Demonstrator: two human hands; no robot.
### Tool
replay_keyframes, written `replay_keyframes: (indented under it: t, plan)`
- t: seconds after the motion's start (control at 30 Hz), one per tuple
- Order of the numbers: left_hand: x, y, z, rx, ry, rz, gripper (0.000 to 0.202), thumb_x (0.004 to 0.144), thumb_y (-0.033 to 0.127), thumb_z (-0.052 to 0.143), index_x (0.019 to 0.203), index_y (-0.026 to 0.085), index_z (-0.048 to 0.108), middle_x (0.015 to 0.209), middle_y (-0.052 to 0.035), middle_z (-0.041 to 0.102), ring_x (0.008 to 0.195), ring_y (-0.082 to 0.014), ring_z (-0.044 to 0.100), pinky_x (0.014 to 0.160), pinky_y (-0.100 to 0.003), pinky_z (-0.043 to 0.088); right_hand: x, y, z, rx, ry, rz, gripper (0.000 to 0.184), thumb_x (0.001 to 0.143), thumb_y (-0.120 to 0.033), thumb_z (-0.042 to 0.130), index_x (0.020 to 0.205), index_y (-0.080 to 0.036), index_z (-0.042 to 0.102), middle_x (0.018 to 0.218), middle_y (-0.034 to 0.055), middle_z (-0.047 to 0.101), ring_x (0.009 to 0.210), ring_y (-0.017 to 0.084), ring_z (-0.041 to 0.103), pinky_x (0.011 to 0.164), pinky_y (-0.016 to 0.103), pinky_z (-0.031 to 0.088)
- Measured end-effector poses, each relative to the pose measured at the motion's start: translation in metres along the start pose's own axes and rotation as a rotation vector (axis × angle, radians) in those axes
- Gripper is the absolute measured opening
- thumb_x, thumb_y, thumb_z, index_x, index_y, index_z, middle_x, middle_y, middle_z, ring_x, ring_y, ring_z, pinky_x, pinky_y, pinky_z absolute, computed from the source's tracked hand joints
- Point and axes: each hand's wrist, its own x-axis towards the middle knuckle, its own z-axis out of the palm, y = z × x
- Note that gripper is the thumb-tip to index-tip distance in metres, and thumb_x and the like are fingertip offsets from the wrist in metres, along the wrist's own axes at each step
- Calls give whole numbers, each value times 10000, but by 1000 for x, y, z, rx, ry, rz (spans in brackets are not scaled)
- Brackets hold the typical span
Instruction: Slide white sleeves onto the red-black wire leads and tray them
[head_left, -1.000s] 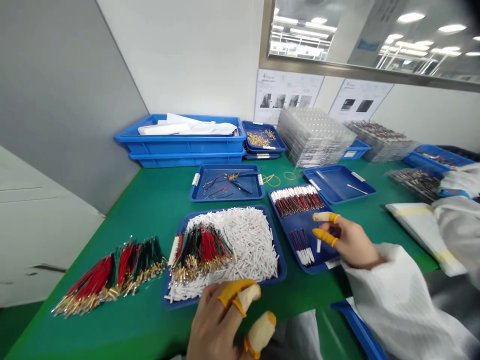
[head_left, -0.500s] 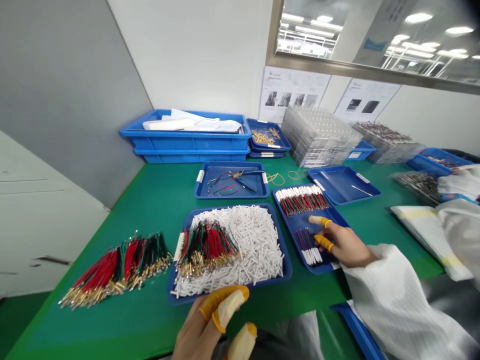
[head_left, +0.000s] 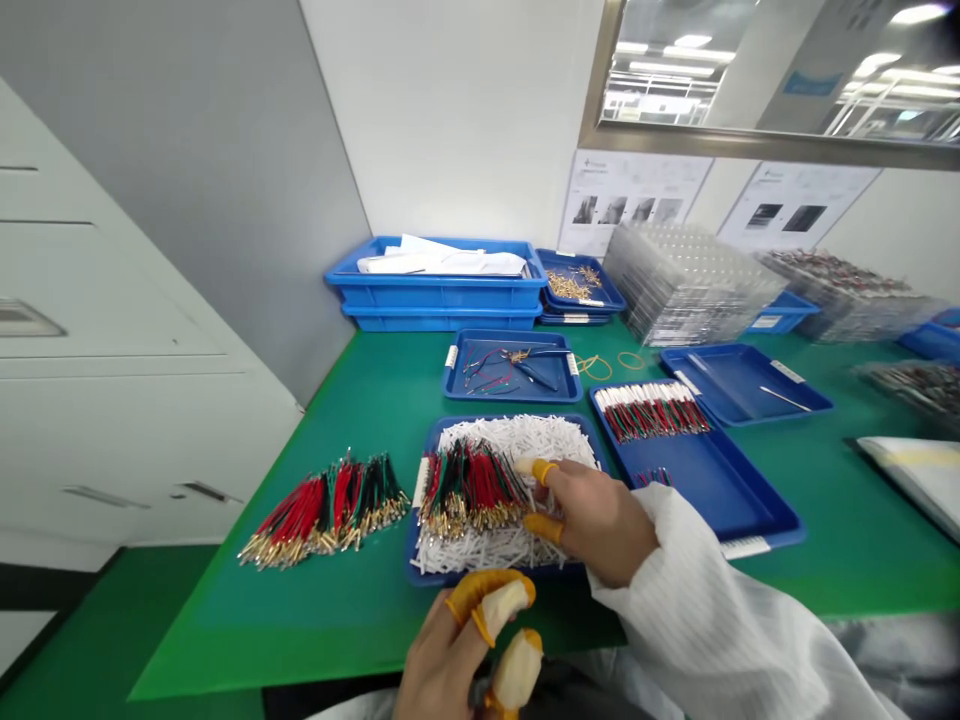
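My right hand (head_left: 600, 515), in yellow finger cots, is over the right part of a blue tray (head_left: 414, 560) of short white sleeves (head_left: 480, 555). Its thumb and forefinger are apart, with nothing visible between them. Bundles of red, black and green wires (head_left: 476, 480) with gold-coloured ends lie on the sleeves, left of this hand. Below the tray's front edge is my left hand (head_left: 469, 650), also in finger cots. Its fingers are bent but separated, and I see nothing in them. More wires with gold-coloured ends (head_left: 322, 510) lie on the green table at the left.
Right of the sleeves stands a blue tray (head_left: 720, 485) with rows of white-tipped wires (head_left: 652, 410); my sleeve hides part of it. Behind are a tray with pliers (head_left: 536, 375), a tray with a white stick (head_left: 784, 398), stacked blue bins (head_left: 442, 295) and clear trays (head_left: 686, 285).
My right hand has moved left from the tray of white-tipped wires to the tray of white sleeves. The view has swung left, while my left hand keeps its bent pose.
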Motion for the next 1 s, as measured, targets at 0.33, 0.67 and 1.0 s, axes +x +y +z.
replay_keyframes:
  t: [0.33, 0.67, 1.0]
  plan:
    - [17, 1, 5, 24, 35, -113, 385, 691, 69, 442, 1041, 180, 557, 989, -96, 627, 893, -203, 614, 756, -286, 523, -6, 32, -1, 123, 55, 10, 299, 755, -210, 503, 1049, -203, 555, 729, 20, 695, 596, 165, 630, 549, 273, 485]
    - [55, 21, 16, -67, -26, -321, 326, 627, -7, 404, 817, 141, 625, 959, -117, 605, 923, -234, 577, 809, -393, 488, -20, 29, 0, 560, 345, 165, 283, 680, -214, 585, 960, -185, 612, 719, 43, 695, 635, 191, 653, 533, 292, 530]
    - [75, 35, 24, -173, -22, -425, 197, 719, 92, 417, 825, 131, 578, 770, -106, 617, 749, -276, 581, 666, -440, 465, -35, 10, 7, 1053, 544, 254, 220, 623, -188, 675, 836, -208, 624, 707, 14, 708, 628, 170, 668, 579, 281, 565]
